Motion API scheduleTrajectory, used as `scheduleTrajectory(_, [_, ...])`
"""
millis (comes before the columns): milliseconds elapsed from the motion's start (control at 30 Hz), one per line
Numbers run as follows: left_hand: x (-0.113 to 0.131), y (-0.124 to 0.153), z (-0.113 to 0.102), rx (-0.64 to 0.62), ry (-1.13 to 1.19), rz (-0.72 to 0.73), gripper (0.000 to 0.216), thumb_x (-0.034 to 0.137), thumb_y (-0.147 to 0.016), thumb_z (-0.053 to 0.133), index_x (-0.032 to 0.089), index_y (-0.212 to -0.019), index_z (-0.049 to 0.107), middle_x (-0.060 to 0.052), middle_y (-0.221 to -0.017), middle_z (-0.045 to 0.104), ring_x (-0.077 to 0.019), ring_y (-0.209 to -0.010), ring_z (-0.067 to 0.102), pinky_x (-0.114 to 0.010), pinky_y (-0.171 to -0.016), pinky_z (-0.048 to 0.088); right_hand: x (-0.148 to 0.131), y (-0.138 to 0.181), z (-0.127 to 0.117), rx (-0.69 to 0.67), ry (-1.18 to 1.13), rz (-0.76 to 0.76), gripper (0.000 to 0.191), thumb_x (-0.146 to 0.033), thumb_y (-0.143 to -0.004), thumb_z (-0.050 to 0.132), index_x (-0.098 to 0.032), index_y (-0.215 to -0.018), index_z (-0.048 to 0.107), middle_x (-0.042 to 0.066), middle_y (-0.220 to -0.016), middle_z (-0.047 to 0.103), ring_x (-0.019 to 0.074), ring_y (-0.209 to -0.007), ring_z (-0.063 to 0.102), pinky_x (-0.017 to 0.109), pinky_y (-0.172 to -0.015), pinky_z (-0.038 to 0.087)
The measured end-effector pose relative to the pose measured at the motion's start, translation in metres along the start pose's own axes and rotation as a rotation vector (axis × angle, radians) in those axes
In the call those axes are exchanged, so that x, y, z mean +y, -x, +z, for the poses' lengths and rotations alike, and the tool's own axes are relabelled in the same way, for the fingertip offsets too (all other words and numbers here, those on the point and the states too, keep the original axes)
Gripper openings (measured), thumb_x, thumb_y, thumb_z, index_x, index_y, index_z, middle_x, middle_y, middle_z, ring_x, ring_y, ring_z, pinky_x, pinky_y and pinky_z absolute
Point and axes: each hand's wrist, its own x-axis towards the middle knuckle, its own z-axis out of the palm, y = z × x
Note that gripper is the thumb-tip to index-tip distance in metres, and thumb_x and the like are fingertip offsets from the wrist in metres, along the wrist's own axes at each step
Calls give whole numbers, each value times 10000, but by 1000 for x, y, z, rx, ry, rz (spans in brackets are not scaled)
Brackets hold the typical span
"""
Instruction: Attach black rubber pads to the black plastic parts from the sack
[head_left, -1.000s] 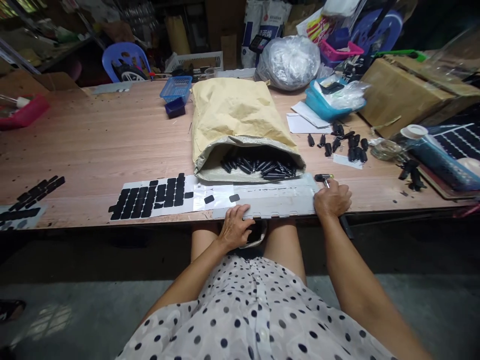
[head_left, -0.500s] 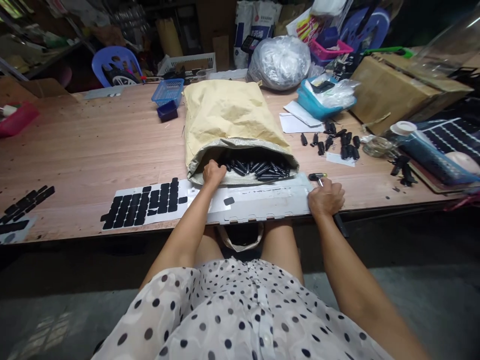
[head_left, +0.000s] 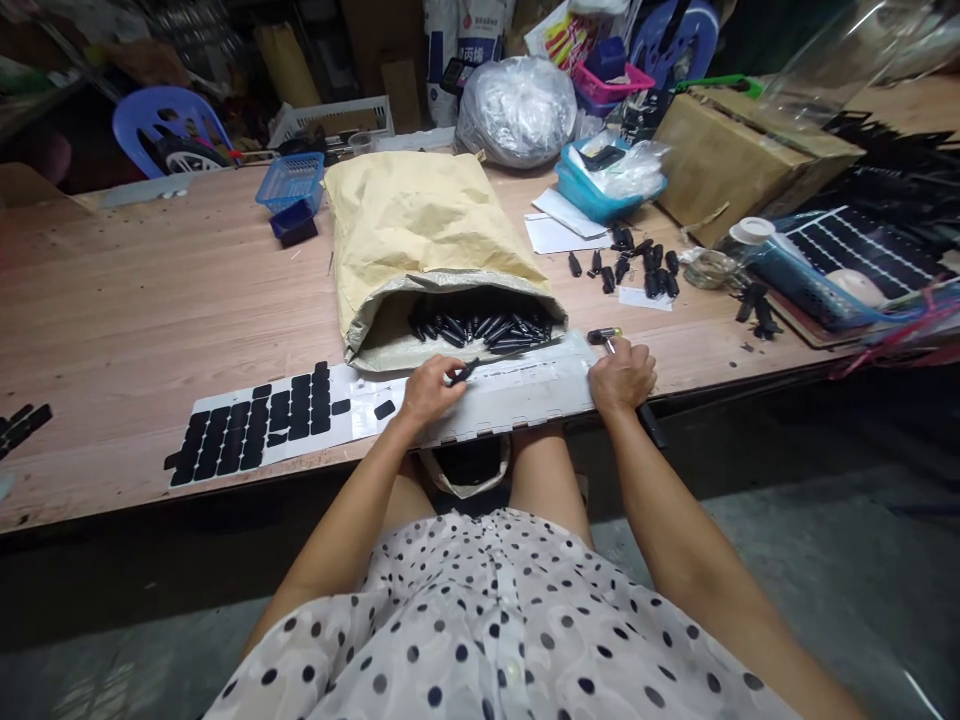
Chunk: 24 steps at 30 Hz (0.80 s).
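Observation:
Between the fingertips of my left hand is a small black tapered part, held just above a grey-white board. Behind that hand lies a yellow paper sack, its mouth facing me, with many similar black parts inside. My right hand is closed around the handle of a small hammer, whose head rests over the board's right end. Left of the board, a white sheet carries rows of black rounded stickers; one loose sticker lies close to my left hand.
Loose black pieces are scattered right of the sack, before a blue basket and a cardboard box. A blue tray and a clear plastic bundle stand behind. The table's front edge runs below my hands.
My left hand has come out of the sack's mouth toward me with a black part in its fingers. My right hand keeps hold of the hammer. The whole view has shifted slightly.

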Motion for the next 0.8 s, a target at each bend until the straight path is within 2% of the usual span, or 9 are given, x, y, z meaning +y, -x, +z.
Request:
scheduleTrajectory(100, [4,11,19,-94,-22,64,272,185,-767,688,275,-1013,762,-17,-896,689,-219,-915,628,-338,-880,519,0,0,0,1,-12,2,372,-164,-875,469,-182,-1169,696,170,-1066,590,321,-1003,515,427,-800,400])
scheduleTrajectory(200, [-2,13,27,-91,12,64,269,181,-783,680,257,-1027,764,-28,-932,671,-227,-956,615,-361,-915,514,-2,0,-2,-26,-17,15,383,-157,-874,469,-176,-1182,697,182,-1089,589,329,-1024,516,429,-806,399])
scheduleTrajectory(400, [-12,16,28,10,83,41,272,209,-754,761,231,-1026,755,-36,-993,655,-230,-998,611,-370,-927,521,-4,1,-6,-52,-21,40,394,-156,-891,457,-177,-1198,703,188,-1105,599,336,-1048,520,437,-825,402])
scheduleTrajectory(600, [-9,15,29,0,98,13,109,226,-824,733,231,-931,754,-29,-932,657,-212,-949,608,-353,-888,520,-4,-2,-12,-88,-37,73,408,-148,-882,455,-178,-1187,724,184,-1107,602,331,-1043,538,442,-840,421])
scheduleTrajectory(700, [-9,14,30,-20,112,8,117,218,-819,738,231,-935,748,-21,-927,662,-209,-945,599,-351,-889,515,-4,-1,-19,-51,-140,84,429,-145,-866,445,-182,-1195,718,168,-1084,598,324,-1044,547,453,-882,434])
scheduleTrajectory(800, [-9,12,31,-38,131,6,131,211,-804,754,235,-932,753,-15,-926,667,-211,-950,591,-353,-897,509,-13,13,-28,30,-369,39,451,-175,-866,450,-158,-1258,671,158,-1080,609,304,-1030,563,452,-918,454])
